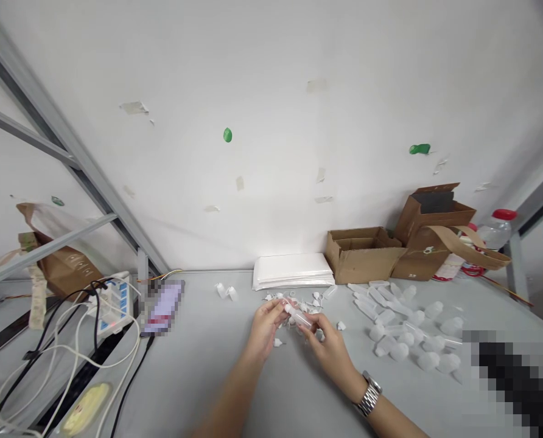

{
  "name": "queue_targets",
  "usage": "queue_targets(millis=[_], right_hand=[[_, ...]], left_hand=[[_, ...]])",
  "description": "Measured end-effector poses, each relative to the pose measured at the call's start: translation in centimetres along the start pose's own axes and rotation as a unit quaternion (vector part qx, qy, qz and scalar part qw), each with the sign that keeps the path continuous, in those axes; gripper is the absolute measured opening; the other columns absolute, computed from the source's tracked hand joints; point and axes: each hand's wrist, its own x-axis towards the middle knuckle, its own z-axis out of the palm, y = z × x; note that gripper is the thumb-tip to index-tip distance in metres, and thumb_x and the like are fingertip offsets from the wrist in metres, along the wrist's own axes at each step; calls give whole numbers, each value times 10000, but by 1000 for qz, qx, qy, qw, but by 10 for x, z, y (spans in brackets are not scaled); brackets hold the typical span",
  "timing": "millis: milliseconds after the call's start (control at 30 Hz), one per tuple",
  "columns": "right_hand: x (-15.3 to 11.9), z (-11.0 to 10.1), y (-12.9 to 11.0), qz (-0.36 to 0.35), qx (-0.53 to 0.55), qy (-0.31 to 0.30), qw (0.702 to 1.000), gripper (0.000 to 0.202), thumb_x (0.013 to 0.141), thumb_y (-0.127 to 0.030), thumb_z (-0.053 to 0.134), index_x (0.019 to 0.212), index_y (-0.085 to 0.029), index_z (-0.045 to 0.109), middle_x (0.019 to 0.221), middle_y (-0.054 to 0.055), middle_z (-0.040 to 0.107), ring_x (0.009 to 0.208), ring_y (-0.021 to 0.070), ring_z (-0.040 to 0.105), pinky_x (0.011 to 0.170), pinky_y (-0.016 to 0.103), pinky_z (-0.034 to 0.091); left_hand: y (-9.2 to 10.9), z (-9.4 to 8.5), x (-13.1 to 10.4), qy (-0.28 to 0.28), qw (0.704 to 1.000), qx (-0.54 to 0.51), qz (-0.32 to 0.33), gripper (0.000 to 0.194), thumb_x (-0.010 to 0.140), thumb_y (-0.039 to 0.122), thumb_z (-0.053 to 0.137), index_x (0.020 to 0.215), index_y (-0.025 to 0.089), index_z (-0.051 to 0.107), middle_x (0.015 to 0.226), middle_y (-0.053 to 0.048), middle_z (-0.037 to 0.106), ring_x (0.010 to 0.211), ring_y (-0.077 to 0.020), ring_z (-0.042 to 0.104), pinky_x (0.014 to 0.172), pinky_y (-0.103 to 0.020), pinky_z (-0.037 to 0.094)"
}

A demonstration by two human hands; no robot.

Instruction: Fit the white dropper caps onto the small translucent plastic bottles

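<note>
My right hand (329, 347) grips a small clear plastic bottle (300, 317), held tilted above the grey table (207, 365). My left hand (266, 325) meets it at the bottle's neck end, fingertips pinched on a small white cap (288, 307). Just beyond both hands lies a scatter of small white caps (305, 301). A metal watch (369, 395) is on my right wrist.
Several more clear bottles (403, 331) lie to the right. A white stack of sheets (293, 271) and open cardboard boxes (363, 252) stand against the wall. A phone (164, 307), a power strip (114, 304) and cables (61, 359) occupy the left side.
</note>
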Motion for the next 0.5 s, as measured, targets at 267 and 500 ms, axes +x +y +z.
queue_targets(millis=[267, 500], right_hand=[[-3, 2, 5, -55, -63, 11, 996, 232, 855, -328, 445, 1001, -178, 545, 759, 38, 601, 640, 152, 557, 625, 274, 468], [-3, 2, 3, -20, -27, 24, 999, 220, 842, -344, 463, 966, -182, 548, 724, 26, 602, 621, 149, 554, 614, 268, 460]], left_hand=[[-5, 1, -2, -30, 1000, 9, 1, 257, 611, 312, 721, 774, 119, 674, 898, -119, 689, 889, -222, 616, 872, -345, 406], [-7, 1, 0, 26, 999, -19, 8, 287, 589, 318, 728, 788, 126, 651, 829, -79, 670, 772, -165, 621, 788, -298, 448]])
